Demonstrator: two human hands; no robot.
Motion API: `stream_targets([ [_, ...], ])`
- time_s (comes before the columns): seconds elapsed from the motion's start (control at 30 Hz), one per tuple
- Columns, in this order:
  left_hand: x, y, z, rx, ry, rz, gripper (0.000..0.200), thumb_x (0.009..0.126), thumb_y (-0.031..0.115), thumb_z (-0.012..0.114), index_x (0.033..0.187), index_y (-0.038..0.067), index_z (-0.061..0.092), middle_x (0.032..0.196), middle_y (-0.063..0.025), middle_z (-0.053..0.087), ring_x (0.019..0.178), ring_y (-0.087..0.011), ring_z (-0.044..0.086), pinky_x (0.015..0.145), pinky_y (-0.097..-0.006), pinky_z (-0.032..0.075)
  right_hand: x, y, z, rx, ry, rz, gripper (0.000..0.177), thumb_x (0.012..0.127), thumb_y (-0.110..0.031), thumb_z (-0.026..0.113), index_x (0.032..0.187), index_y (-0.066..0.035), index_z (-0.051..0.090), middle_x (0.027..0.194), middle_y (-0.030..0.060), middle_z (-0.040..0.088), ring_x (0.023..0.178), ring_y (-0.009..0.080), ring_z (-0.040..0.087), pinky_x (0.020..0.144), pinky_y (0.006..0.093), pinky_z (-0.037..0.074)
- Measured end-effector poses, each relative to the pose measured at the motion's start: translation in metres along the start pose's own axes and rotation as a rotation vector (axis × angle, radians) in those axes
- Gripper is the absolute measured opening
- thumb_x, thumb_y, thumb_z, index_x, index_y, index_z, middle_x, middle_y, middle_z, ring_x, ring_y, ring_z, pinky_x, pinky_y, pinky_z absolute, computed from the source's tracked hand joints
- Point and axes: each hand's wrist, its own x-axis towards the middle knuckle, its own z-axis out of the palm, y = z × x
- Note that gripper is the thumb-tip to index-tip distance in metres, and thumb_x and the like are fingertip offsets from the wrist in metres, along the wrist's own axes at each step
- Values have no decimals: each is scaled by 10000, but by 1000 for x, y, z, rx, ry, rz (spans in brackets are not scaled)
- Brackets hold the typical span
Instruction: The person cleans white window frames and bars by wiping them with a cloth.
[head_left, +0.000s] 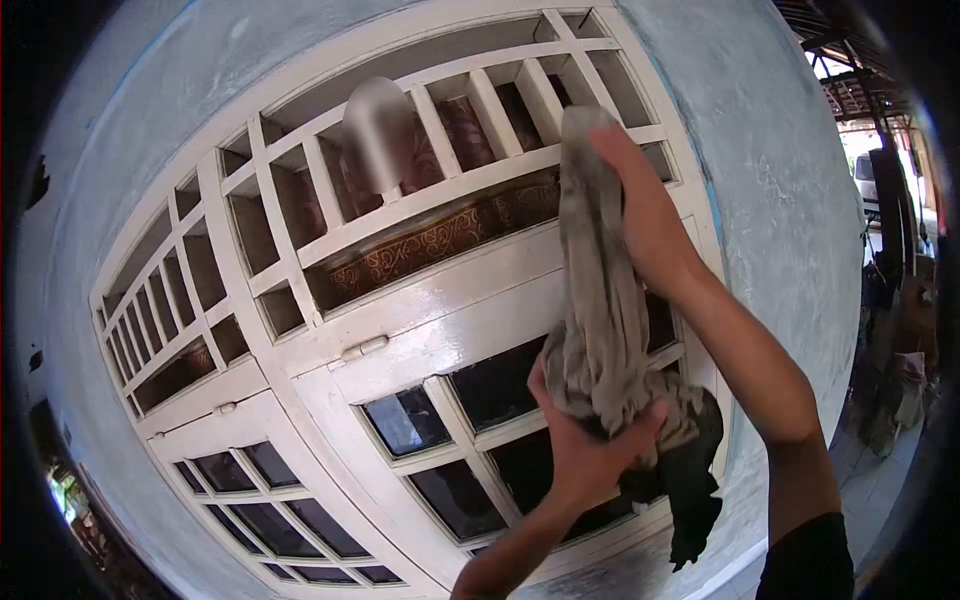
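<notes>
A long grey-brown cloth (605, 290) hangs bunched between my two hands in front of the white window frame (330, 350). My right hand (640, 205) is raised, its fingers closed on the cloth's top end by the upper lattice bars (505, 105). Lower down, my left hand (600, 445) wraps around the gathered bottom part, thumb on the right side. A black piece of cloth (697, 490) dangles below and to the right of that hand. The right hand's fingertips are partly hidden by the cloth.
Dark glass panes (455, 500) fill the lower window sashes. Brown and gold patterned fabric (430, 240) shows behind the lattice. A white hinge (365, 348) sticks out above the right sash. Pale blue plaster wall (780, 240) surrounds the window; cluttered items (905, 390) stand far right.
</notes>
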Motion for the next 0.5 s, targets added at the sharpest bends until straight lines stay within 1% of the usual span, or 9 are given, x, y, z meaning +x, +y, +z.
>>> stream_targets([
  [0.03, 9, -5, -3, 100, -20, 64, 962, 691, 123, 783, 1308, -9, 56, 1264, -163, 339, 1197, -223, 385, 1005, -352, 325, 12, -11, 0, 103, 2, 60, 423, 944, -200, 310, 1292, 32, 374, 1330, 247, 373, 1243, 344, 365, 1065, 359, 239],
  [0.07, 16, -4, 0, 55, -35, 64, 961, 692, 127, 784, 1307, -12, 58, 1265, -164, 341, 1198, -223, 384, 1004, -350, 326, 24, -17, -1, 205, 2, 120, 438, 947, -234, 324, 1299, 20, 375, 1335, 243, 372, 1241, 342, 368, 1065, 359, 238],
  [0.13, 30, 1, 5, -39, -63, 65, 958, 695, 136, 785, 1305, -18, 63, 1267, -167, 346, 1199, -221, 381, 1003, -347, 327, 48, 1, 4, 357, -122, 116, 543, 925, -359, 369, 1329, 3, 349, 1335, 233, 376, 1237, 335, 374, 1046, 369, 271],
  [0.17, 36, 2, 5, -14, -73, 129, 939, 707, 161, 782, 1303, -22, 81, 1269, -172, 355, 1187, -220, 393, 1000, -342, 333, 59, 4, 7, 423, -162, 182, 599, 908, -412, 388, 1344, -4, 333, 1337, 231, 374, 1236, 332, 375, 1035, 378, 287],
  [0.2, 44, 5, 6, -79, -63, 89, 930, 711, 165, 780, 1302, -23, 88, 1261, -170, 364, 1178, -217, 402, 998, -339, 336, 70, 5, 9, 487, -199, 251, 657, 892, -466, 407, 1358, -12, 318, 1340, 228, 373, 1234, 328, 377, 1023, 386, 304],
  [0.27, 59, 13, 5, -222, -36, 4, 912, 718, 173, 776, 1299, -26, 102, 1247, -166, 382, 1160, -213, 420, 995, -334, 342, 87, -17, 24, 581, -227, 542, 773, 847, -558, 437, 1387, -26, 282, 1349, 228, 362, 1231, 321, 378, 996, 409, 338],
  [0.3, 63, 23, 6, -300, -38, -23, 875, 722, 163, 771, 1294, -20, 135, 1211, -149, 414, 1119, -204, 449, 982, -320, 355, 93, -15, 29, 513, -203, 430, 821, 836, -573, 444, 1416, -36, 222, 1368, 240, 333, 1229, 339, 378, 969, 448, 363],
  [0.4, 78, 34, 2, -396, -22, -98, 845, 716, 151, 768, 1291, -9, 169, 1189, -138, 432, 1091, -197, 463, 963, -312, 371, 113, -9, 40, 479, -248, 467, 892, 788, -635, 472, 1406, -38, 233, 1306, 212, 418, 1160, 283, 450, 951, 410, 386],
  [0.5, 90, 35, -6, -457, -43, -175, 825, 711, 153, 766, 1290, 3, 198, 1192, -132, 434, 1084, -199, 468, 954, -317, 381, 133, 10, 50, 465, -257, 488, 875, 799, -635, 451, 1394, -25, 254, 1311, 211, 417, 1165, 275, 449, 951, 405, 386],
])
